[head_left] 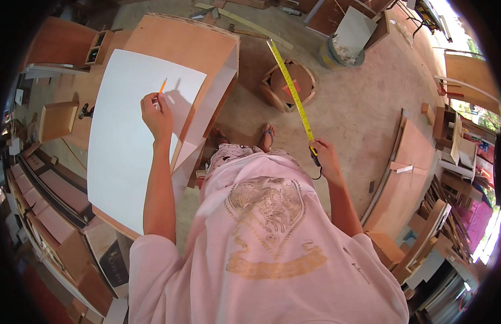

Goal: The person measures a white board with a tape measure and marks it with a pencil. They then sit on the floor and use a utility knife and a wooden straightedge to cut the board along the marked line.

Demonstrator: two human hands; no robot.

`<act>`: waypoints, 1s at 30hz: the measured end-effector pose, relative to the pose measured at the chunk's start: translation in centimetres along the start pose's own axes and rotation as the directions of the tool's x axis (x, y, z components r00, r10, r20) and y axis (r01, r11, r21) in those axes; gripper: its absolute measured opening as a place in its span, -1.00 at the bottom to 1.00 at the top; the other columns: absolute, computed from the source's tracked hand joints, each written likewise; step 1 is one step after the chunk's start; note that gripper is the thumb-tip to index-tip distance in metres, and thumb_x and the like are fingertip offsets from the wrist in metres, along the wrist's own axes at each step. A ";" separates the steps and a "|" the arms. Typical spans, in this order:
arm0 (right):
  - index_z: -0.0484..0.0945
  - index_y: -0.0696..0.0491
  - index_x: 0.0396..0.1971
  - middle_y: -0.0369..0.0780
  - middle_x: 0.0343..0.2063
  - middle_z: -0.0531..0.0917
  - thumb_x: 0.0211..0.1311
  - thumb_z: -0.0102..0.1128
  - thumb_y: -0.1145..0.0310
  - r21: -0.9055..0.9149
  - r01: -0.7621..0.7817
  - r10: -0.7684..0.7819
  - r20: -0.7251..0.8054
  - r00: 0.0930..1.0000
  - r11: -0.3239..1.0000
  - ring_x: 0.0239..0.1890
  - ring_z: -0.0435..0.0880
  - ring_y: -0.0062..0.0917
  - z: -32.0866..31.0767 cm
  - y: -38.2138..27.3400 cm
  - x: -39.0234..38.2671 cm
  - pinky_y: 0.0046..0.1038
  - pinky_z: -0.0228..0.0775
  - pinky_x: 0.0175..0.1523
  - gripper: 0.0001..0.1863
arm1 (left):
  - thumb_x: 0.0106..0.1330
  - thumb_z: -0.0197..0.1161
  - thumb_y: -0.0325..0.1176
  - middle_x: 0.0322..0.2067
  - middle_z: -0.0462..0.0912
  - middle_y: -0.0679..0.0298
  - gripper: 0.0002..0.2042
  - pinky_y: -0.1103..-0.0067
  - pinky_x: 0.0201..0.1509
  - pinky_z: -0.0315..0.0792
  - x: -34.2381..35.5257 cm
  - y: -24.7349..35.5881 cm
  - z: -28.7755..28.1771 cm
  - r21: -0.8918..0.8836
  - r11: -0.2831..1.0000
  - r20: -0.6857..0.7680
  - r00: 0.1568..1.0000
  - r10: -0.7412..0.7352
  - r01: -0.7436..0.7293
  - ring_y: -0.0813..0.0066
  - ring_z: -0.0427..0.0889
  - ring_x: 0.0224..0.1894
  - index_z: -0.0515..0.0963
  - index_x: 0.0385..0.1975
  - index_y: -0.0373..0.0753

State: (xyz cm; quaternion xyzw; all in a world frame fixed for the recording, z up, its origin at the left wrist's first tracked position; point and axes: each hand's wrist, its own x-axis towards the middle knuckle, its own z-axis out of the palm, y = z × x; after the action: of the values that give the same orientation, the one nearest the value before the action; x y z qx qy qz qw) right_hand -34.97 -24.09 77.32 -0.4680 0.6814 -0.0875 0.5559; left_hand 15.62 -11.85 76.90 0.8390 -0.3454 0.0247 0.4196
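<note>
My left hand (pixel 157 117) is closed around an orange pencil (pixel 163 86), its tip pointing away from me. Hand and pencil are over a large white panel (pixel 123 140), on which their shadow falls; whether the tip touches it I cannot tell. The panel lies on a wooden cabinet body (pixel 181 38) to my left. On my right, my right hand (pixel 328 157) grips a tape measure (pixel 295 96) by its case, mostly hidden by the fingers. Its yellow blade is drawn out and reaches forward in the air, over the floor.
Beyond the blade stands a low polygonal wooden stool or frame (pixel 277 81). A bucket (pixel 342 54) holding scraps sits farther back. Long boards (pixel 396 178) lie at the right, and a drill (pixel 86 111) rests left of the panel. Wooden strips (pixel 256 27) lie on the far floor.
</note>
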 end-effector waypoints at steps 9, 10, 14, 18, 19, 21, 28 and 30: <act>0.72 0.11 -0.34 -0.16 -0.51 0.66 0.28 0.29 0.29 -0.524 0.265 -0.239 0.117 0.964 0.809 -0.48 0.61 -0.38 -5.8 4.5 3.6 -0.31 0.40 -0.35 -0.81 | 0.47 0.17 -0.51 -0.31 0.70 0.29 -0.90 0.59 -0.25 0.52 -14.0 10.5 3.2 -0.189 0.801 0.624 0.699 -0.349 0.569 0.59 0.59 -0.39 0.64 -0.22 -0.32; 0.72 0.10 -0.34 -0.11 -0.49 0.67 0.26 0.30 0.31 -0.592 0.375 -0.356 0.154 0.922 0.713 -0.45 0.64 -0.29 -6.3 4.5 4.3 -0.25 0.45 -0.31 -0.83 | 0.49 0.14 -0.51 -0.30 0.70 0.29 -0.87 0.59 -0.24 0.52 -14.8 10.8 3.9 -0.177 0.726 0.654 0.631 -0.418 0.665 0.59 0.59 -0.38 0.66 -0.20 -0.32; 0.74 0.00 -0.34 -0.01 -0.36 0.71 0.20 0.29 0.33 -0.752 0.492 -0.367 0.351 0.862 0.438 -0.21 0.70 -0.02 -6.8 -0.3 8.7 -0.06 0.60 -0.09 -0.88 | 0.54 0.12 -0.44 -0.26 0.67 0.24 -0.82 0.52 -0.10 0.55 -21.4 3.5 7.0 -0.156 0.737 0.489 0.700 -0.521 0.658 0.44 0.65 -0.23 0.66 -0.10 -0.33; 0.72 -0.02 -0.37 -0.05 -0.36 0.66 0.20 0.26 0.35 -0.693 0.686 -0.321 0.613 0.722 0.221 -0.17 0.68 -0.03 -4.1 -3.5 16.0 -0.05 0.60 -0.04 -0.90 | 0.43 0.36 -0.34 -0.14 0.56 0.05 -0.80 0.38 -0.09 0.56 -22.4 3.7 8.5 -0.036 0.999 0.558 0.828 0.045 -0.030 0.08 0.65 -0.20 0.64 -0.12 -0.35; 0.72 -0.03 -0.38 -0.07 -0.35 0.65 0.21 0.25 0.35 -0.674 0.706 -0.271 0.653 0.708 0.218 -0.16 0.68 -0.04 -2.1 -3.8 18.1 -0.04 0.59 -0.03 -0.91 | 0.42 0.38 -0.34 -0.14 0.56 0.06 -0.79 0.36 -0.10 0.56 -23.8 2.0 9.5 -0.056 0.993 0.634 0.772 -0.044 0.103 0.08 0.65 -0.20 0.64 -0.12 -0.36; 0.71 -0.03 -0.39 -0.08 -0.29 0.66 0.22 0.25 0.32 -0.608 0.771 -0.280 0.719 0.636 0.189 -0.13 0.67 -0.05 1.6 -2.8 22.8 -0.03 0.59 -0.04 -0.90 | 0.39 0.42 -0.34 -0.15 0.56 0.07 -0.76 0.34 -0.11 0.55 -27.2 -1.7 11.2 -0.055 0.927 0.773 0.603 -0.195 0.370 0.08 0.65 -0.19 0.63 -0.12 -0.38; 0.73 -0.02 -0.25 -0.07 -0.14 0.70 0.31 0.25 0.26 -0.519 0.853 -0.160 0.839 0.521 0.054 0.04 0.67 -0.09 10.9 -1.3 34.6 -0.08 0.55 0.11 -0.84 | 0.40 0.42 -0.32 -0.19 0.60 0.10 -0.77 0.29 -0.17 0.53 -31.5 -11.2 17.3 0.055 0.949 0.790 0.567 -0.232 0.311 0.07 0.66 -0.24 0.63 -0.23 -0.40; 0.74 0.05 -0.28 -0.07 -0.14 0.71 0.26 0.32 0.34 -0.467 0.884 -0.302 0.840 0.450 0.020 0.02 0.66 -0.10 11.5 1.7 38.6 -0.13 0.53 0.12 -0.87 | 0.44 0.37 -0.36 -0.15 0.59 0.07 -0.80 0.28 -0.13 0.53 -32.2 -14.3 19.1 0.132 0.915 0.819 0.477 -0.318 0.382 0.03 0.65 -0.19 0.60 -0.20 -0.40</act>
State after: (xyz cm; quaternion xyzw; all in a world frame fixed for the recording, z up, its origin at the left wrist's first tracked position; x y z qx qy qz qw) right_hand -24.09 -46.93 45.97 -0.9375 0.1366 0.1853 0.2611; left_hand -5.03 -1.77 44.12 0.7882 -0.3232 -0.4694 0.2323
